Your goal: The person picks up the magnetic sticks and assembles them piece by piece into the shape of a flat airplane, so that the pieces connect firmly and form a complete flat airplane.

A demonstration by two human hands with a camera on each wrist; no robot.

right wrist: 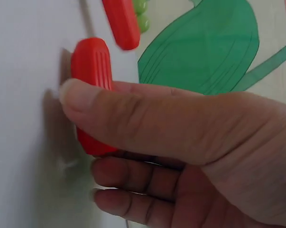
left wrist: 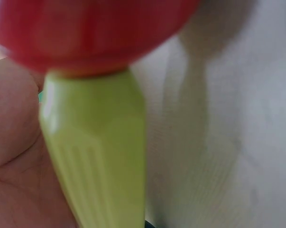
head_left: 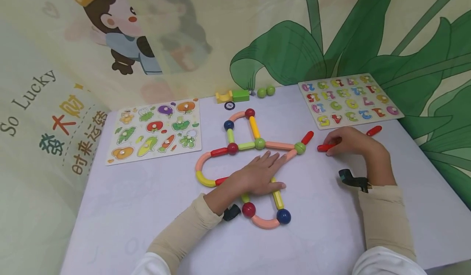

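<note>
On the table lies a figure of magnetic rods and balls, with a green ball (head_left: 300,148) at its right end and a red rod (head_left: 307,137) angled up from that ball. Fingers spread, my left hand (head_left: 259,176) rests over the middle of the figure and hides part of it. Close to the left wrist camera are a red ball (left wrist: 86,33) and a yellow-green rod (left wrist: 97,147). My right hand (head_left: 347,142) pinches a short red rod (right wrist: 91,66) between thumb and fingers, just right of the green ball. Another red rod (head_left: 374,131) lies beyond that hand.
A vegetable puzzle board (head_left: 154,129) lies at the back left, a number puzzle board (head_left: 349,99) at the back right. Between them by the wall are green and yellow blocks (head_left: 241,95), a small black wheel (head_left: 229,106) and two green balls (head_left: 266,91).
</note>
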